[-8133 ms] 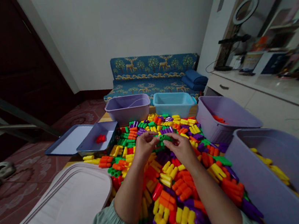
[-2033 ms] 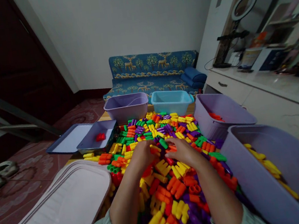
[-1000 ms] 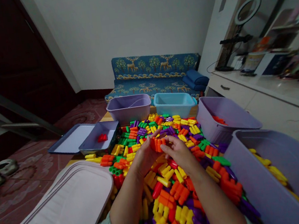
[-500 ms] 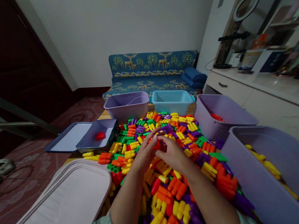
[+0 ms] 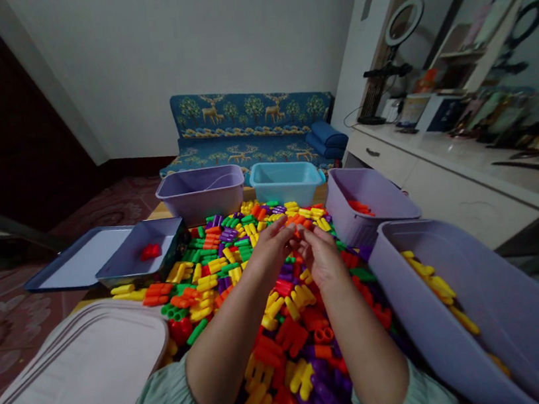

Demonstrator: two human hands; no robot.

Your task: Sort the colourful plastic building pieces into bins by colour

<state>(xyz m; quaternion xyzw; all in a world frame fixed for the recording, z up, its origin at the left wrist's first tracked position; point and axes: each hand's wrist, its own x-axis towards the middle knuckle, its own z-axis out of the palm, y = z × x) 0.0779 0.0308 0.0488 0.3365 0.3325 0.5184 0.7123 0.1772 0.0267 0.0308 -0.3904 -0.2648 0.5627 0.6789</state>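
My left hand [image 5: 276,246] and my right hand [image 5: 321,253] meet above the middle of a heap of plastic building blocks [image 5: 286,286]. Their fingers are bent and the fingertips come together around a small orange building block [image 5: 297,230], mostly covered by the fingers. Its exact shape is hard to make out. Beneath and around both hands lie tube-shaped blocks in yellow, orange, red, green and purple, some of them joined side by side. Under my forearms the heap runs on toward me.
Behind the heap stand a purple bin [image 5: 203,198] and a light blue bin [image 5: 288,189]. At right, a purple bin [image 5: 352,217] holds orange blocks; a larger bin [image 5: 413,295] holds yellow ones. At left are a tin [image 5: 169,239] with red blocks and stacked pale lids [image 5: 92,367].
The view has turned rightward, so the surroundings sit further left. Both hands stay together over the heap; the right hand has turned and its fingers have shifted around the piece.
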